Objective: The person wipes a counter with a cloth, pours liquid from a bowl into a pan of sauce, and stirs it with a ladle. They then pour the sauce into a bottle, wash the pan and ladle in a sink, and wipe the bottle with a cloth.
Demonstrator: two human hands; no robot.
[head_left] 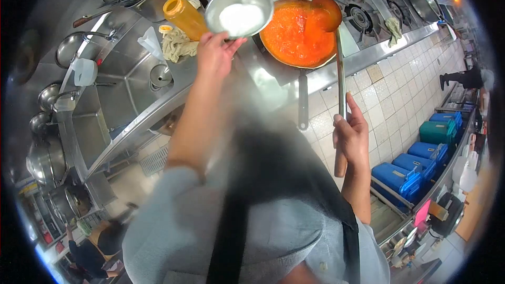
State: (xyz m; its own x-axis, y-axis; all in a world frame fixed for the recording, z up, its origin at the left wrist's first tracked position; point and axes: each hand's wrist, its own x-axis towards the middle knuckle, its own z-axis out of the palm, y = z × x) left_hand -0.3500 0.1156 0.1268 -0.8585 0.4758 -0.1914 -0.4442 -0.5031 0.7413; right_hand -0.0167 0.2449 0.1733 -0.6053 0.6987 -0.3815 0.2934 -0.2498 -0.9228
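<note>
Stove (368,42) bears sauce pan (303,100); your right hand (352,135) grips ladle (341,68) handle, likely head-heavy; left hand (214,57) pinches light-looking bowl (212,17) by rim.

Above the pan (298,67), an open gap lies between the bowl (263,11) on one side and the ladle (340,68) on the other. The ladle's long shaft bars a low pass from the pan toward the burner (361,18). The pan handle (303,106) juts out past the stove edge, with a gap between it and the ladle. Beyond the bowl, the bottle (188,18) and the crumpled cloth (178,47) crowd the way to the sink (117,60), whose basin opens past them.
</note>
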